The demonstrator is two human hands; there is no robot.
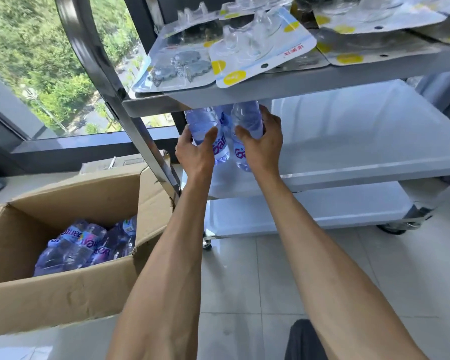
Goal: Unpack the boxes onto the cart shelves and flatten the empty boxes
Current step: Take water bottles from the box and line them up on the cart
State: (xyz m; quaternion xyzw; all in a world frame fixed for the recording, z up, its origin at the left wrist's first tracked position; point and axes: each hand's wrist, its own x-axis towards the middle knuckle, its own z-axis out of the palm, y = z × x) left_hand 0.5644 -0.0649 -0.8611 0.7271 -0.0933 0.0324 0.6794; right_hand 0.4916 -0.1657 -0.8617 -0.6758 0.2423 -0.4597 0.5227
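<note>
— Reaching forward with both arms, you have your left hand point(195, 149) wrapped round one water bottle point(205, 128), thumb across its front, and your right hand point(263, 141) curled round a second bottle point(246, 123) just beside it. Each grip is clamped on its own bottle.

— Where are the bottles against the cart?

— You hold them tilted, tops tucked under the edge of the top shelf point(244, 92), above the near left end of the middle shelf point(361, 141). I cannot tell whether they touch it.

— And the rest of the stock?

— To your left, the open cardboard box point(63, 294) stands on the tiled floor point(244, 281) with more wrapped bottles point(86, 245) lying in it. Clear blister packs point(257, 50) with yellow dots cover the top shelf; the bottom shelf point(296, 216) sits low over the castors.

— The room?

— You face a large window point(50, 61) looking down on green trees, its dark frame behind the cart's steel handle point(94, 48).
</note>
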